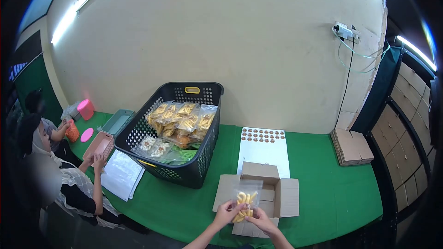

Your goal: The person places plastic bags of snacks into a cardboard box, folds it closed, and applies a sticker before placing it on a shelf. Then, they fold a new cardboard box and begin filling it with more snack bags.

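Holding a snack bag (246, 201) in both hands, left hand (226, 213) and right hand (260, 221), our grip pinches its lower edge; directly beyond, the box (265, 193) sits open on the bench (332, 193), ready to receive it.

A single view is given, taken from a camera worn on the head. The scene is seen from above and in front, looking forward and down over the green table (323, 193) toward the cream wall (258, 41). The hands are caught at the bottom edge, very near. Strong fisheye curvature is shown at the borders.
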Available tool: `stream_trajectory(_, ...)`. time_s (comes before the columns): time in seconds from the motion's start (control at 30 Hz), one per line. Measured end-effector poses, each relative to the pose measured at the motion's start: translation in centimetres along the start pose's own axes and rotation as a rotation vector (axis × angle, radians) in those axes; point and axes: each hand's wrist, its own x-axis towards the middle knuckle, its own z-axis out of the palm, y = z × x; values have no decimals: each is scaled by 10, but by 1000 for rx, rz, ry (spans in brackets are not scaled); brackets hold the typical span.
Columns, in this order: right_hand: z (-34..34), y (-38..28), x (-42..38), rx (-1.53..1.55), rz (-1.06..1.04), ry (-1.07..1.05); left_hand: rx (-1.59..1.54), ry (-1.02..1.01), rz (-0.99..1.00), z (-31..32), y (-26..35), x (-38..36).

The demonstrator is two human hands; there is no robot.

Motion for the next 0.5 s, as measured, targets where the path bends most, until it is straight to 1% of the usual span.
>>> stream_trajectory(0.03,1,-10,1,-19,13,7,-91,71,-15,6,7,6)
stream_trajectory(0.1,3,-29,3,-94,36,39,-33,78,33,8,17,9)
stream_trajectory(0.2,3,-43,6,-18,-70,119,77,93,100,14,30,11)
stream_trajectory(0.23,9,-58,3,4,-62,163,96,85,123,17,30,10)
stream_trajectory(0.3,4,-55,5,17,-107,166,111,78,164,22,29,8)
stream_trajectory(0.43,1,-42,7,-9,-210,200,93,102,113,28,41,-1)
stream_trajectory(0.5,-5,-29,10,-84,-212,204,43,96,72,29,48,-5)
